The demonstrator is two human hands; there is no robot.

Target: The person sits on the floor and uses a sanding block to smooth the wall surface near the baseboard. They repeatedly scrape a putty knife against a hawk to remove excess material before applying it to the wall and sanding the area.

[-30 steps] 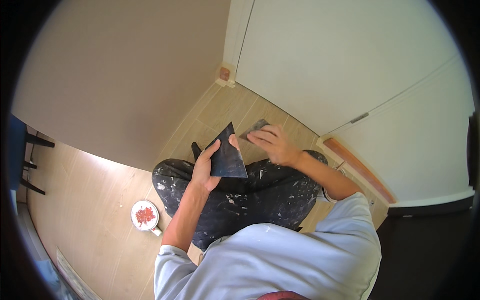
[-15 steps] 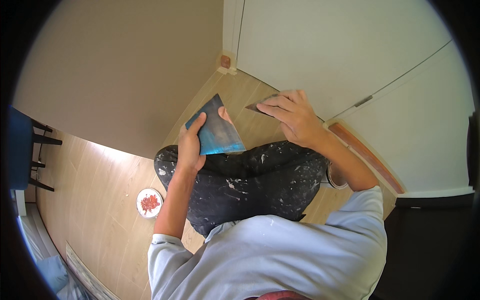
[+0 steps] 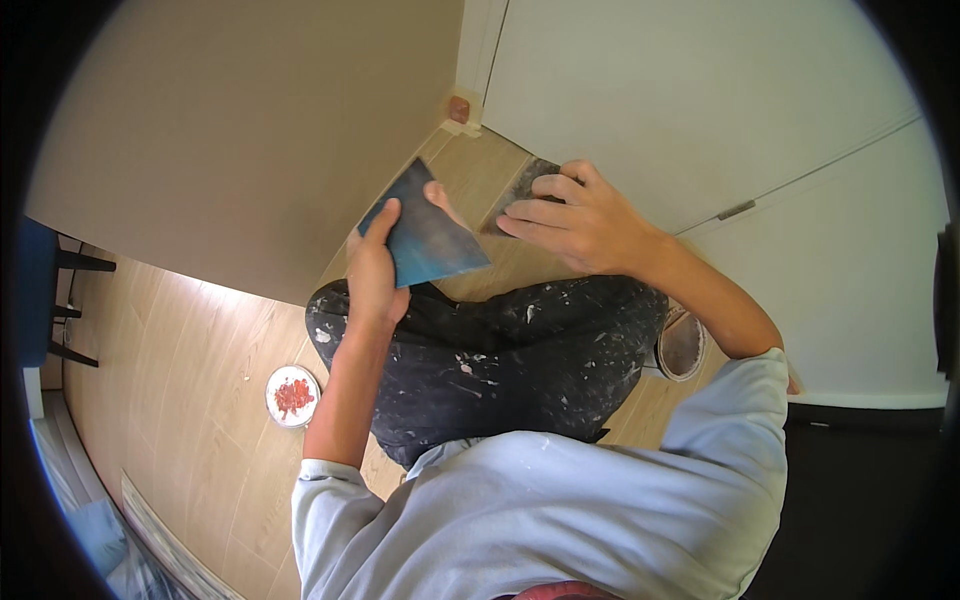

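Observation:
My left hand (image 3: 373,262) grips a flat, shiny blue-grey scraper blade (image 3: 425,235), thumb on top and fingers beneath. A peach-coloured smear (image 3: 440,203), which looks like filler paste, lies along that blade's right edge. To its right, my right hand (image 3: 590,222) pinches a second, dark, speckled scraper (image 3: 515,195), fingers spread over its face. The two blades are close together but apart, above the floor in front of my knees. A reddish-brown patch (image 3: 459,108) framed by masking tape marks the wall's bottom corner ahead.
A round white lid or dish (image 3: 293,397) with red bits stands on the wood floor (image 3: 200,400) at left. Beside my right knee is a round tub (image 3: 683,345). A brown panel (image 3: 240,130) and white panels (image 3: 690,100) rise ahead; a dark-legged blue chair (image 3: 38,285) is far left.
The right hand has tilted its scraper so more of the face shows, bringing it nearer the left blade. The left blade has moved slightly up and left. My view has shifted a little.

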